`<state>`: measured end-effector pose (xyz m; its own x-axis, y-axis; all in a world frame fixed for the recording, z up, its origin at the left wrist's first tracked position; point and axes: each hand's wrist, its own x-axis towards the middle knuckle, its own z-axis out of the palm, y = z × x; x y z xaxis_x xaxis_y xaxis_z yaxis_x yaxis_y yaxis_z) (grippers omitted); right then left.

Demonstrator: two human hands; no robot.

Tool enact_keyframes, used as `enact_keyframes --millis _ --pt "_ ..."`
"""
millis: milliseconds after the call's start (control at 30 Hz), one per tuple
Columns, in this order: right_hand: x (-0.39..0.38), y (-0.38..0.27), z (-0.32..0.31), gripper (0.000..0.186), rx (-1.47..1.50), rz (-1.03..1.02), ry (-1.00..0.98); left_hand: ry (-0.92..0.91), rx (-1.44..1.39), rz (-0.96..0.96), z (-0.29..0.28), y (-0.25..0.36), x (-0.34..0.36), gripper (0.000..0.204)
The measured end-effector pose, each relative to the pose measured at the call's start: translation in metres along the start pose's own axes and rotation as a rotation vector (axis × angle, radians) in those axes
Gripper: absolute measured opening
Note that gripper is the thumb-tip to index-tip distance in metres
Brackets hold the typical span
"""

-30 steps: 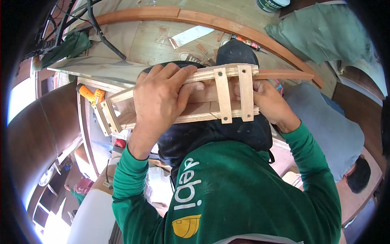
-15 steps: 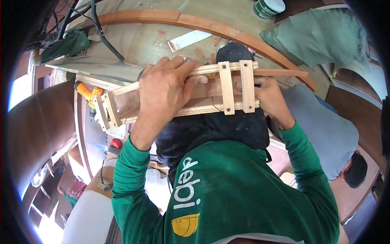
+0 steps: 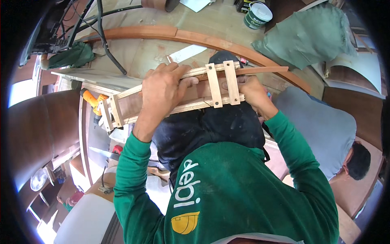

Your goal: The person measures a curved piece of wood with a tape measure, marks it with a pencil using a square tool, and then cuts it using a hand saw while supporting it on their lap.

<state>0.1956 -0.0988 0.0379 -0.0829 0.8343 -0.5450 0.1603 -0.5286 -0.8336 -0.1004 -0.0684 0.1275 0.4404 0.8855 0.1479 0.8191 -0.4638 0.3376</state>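
A long wooden frame (image 3: 216, 86) with plywood side rails and pale crosspieces near both ends lies slantwise across my lap. Its left end sits lower than its right. A thin reddish-brown wood strip (image 3: 266, 70) runs along the far rail, and its tip juts out past the right end. My left hand (image 3: 162, 87) is closed over the middle of the frame, thumb inside and fingers on the far rail. At the right end, my right hand (image 3: 252, 89) reaches in with its fingertips partly behind the crosspieces; what exactly they pinch is hidden.
An orange power drill (image 3: 90, 97) is beside the frame's left end. A curved wood strip (image 3: 203, 38) arcs across the floor ahead. A paint bucket (image 3: 258, 15) and green sheeting (image 3: 308, 38) lie at far right. Another person (image 3: 321, 126) is close on my right.
The frame and its strip have shifted a little to the left in the view, and the right end tilts up slightly more. Both hands keep their places on it.
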Motion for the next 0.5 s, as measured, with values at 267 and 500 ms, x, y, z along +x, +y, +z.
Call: enact_keyframes --millis 267,500 --pt "-0.014 -0.005 0.001 0.024 0.019 -0.003 0.125 0.114 -0.329 -0.124 -0.065 -0.032 -0.021 0.047" --pt "-0.03 -0.012 0.002 0.021 0.1 0.045 0.094 0.245 -0.233 -0.349 -0.09 -0.057 -0.095 0.045"
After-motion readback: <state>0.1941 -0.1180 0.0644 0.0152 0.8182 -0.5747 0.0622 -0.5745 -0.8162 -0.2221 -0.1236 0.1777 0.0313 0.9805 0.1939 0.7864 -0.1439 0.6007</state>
